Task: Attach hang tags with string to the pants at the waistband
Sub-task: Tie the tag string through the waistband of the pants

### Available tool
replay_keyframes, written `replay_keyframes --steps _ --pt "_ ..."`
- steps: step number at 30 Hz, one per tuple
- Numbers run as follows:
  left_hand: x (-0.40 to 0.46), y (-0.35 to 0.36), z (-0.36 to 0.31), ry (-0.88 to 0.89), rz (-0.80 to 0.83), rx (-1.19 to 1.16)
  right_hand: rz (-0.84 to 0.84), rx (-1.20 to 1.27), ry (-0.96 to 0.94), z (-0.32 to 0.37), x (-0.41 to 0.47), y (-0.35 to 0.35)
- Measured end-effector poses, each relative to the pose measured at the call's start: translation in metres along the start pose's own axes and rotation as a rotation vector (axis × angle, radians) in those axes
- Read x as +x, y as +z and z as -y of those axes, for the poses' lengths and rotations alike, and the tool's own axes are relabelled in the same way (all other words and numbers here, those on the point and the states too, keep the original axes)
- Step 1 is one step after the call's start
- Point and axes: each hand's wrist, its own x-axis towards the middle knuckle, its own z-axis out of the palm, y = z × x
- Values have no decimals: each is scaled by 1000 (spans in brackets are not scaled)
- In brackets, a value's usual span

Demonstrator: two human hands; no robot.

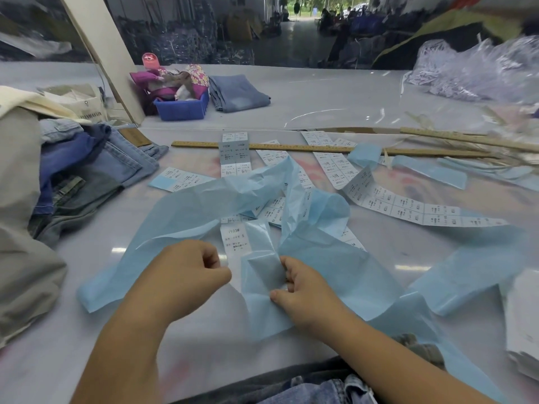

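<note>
Head view: we see the left hand (191,268) pinching the white label strip (234,243) and the right hand (300,282) pinching blue backing paper (335,258), both near the table's (73,345) front edge. Jeans (96,170) are piled at the left edge; a wooden ruler (291,147) lies beyond. Bare tabletop shows front-left.

The glossy pale surface (335,106) carries crumpled blue backing paper (204,205), printed label strips (408,205) scattered about, and a wooden ruler (291,147) across the middle. Stacked jeans (102,170) lie at left; farther off sit a blue bin (180,109), folded denim (239,93), and what seems a plastic bag (481,74).
</note>
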Motion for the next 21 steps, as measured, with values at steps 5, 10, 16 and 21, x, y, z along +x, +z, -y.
replay_keyframes --steps 5,10,16,21 --pt "-2 -3 -6 -17 -197 -44 -37 -67 -15 0 -2 2" --pt "-10 -8 -16 51 -345 -59 -133 -286 -100 3 -6 -2" --pt "-27 -18 -34 161 -524 -78 -50 -257 -73 6 -6 -2" --pt "-32 10 -47 133 -348 -65 192 466 203 15 -7 -6"
